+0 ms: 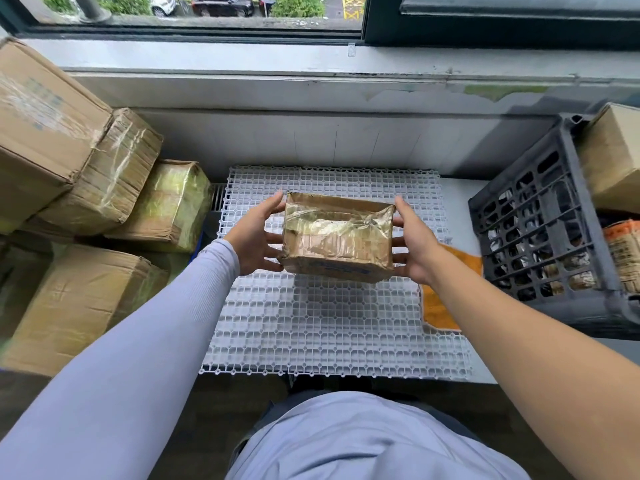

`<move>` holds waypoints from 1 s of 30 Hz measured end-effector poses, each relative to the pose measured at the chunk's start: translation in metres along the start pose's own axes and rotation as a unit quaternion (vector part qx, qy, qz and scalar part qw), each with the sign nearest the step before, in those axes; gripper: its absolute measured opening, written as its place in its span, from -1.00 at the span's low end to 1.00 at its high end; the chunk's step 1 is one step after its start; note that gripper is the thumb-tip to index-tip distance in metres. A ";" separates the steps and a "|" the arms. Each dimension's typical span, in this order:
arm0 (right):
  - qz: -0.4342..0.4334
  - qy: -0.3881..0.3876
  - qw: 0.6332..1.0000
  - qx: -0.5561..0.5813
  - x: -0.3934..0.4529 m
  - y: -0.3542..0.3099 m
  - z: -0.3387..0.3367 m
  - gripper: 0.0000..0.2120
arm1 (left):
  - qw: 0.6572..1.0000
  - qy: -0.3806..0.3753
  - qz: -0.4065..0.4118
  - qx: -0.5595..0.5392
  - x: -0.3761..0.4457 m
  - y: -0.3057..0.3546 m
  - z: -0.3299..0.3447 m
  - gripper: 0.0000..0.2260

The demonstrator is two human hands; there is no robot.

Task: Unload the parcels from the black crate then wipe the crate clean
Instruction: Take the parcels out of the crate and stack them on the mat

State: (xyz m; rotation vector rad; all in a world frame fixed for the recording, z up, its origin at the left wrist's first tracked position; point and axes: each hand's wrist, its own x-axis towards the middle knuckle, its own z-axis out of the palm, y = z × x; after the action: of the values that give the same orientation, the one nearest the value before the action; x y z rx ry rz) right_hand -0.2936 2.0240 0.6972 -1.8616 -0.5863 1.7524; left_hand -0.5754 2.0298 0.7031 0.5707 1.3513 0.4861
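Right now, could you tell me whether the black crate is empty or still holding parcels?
Not empty. The black crate still has a cardboard box sticking out above its rim, and more packages show through its lattice wall.

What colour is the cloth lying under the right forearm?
Orange cloth, seen best in the head view.
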 end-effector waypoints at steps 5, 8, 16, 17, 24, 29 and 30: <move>-0.017 -0.007 0.999 0.047 -0.005 -0.004 0.001 -0.73 | 0.999 0.015 0.019 -0.039 0.001 0.001 0.000 -0.57; -0.051 -0.014 0.997 0.063 -0.002 0.001 -0.001 -0.79 | 0.998 0.035 0.026 -0.043 0.003 -0.003 0.003 -0.79; -0.056 -0.003 0.996 0.071 0.011 0.035 -0.001 -0.40 | 0.997 0.054 0.017 -0.055 0.015 -0.041 0.007 -0.79; -0.054 -0.005 0.996 0.067 0.011 0.038 -0.001 -0.40 | 0.997 0.055 0.016 -0.055 0.016 -0.044 0.008 -0.79; -0.065 -0.015 0.996 0.051 0.011 0.045 0.000 -0.38 | 0.995 0.071 0.025 -0.065 0.017 -0.046 0.010 -0.76; -0.058 0.006 0.998 0.015 0.009 0.042 0.005 -0.38 | 0.992 0.108 0.033 -0.062 0.021 -0.048 0.008 -0.78; -0.049 0.009 0.998 -0.025 0.006 0.041 0.005 -0.35 | 0.990 0.124 0.039 -0.049 0.022 -0.048 0.008 -0.79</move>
State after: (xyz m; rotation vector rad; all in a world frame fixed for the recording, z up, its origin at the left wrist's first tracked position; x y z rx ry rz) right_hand -0.2994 1.9964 0.6666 -1.8468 -0.7082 1.6700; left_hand -0.5642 2.0063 0.6568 0.4949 1.5356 0.7001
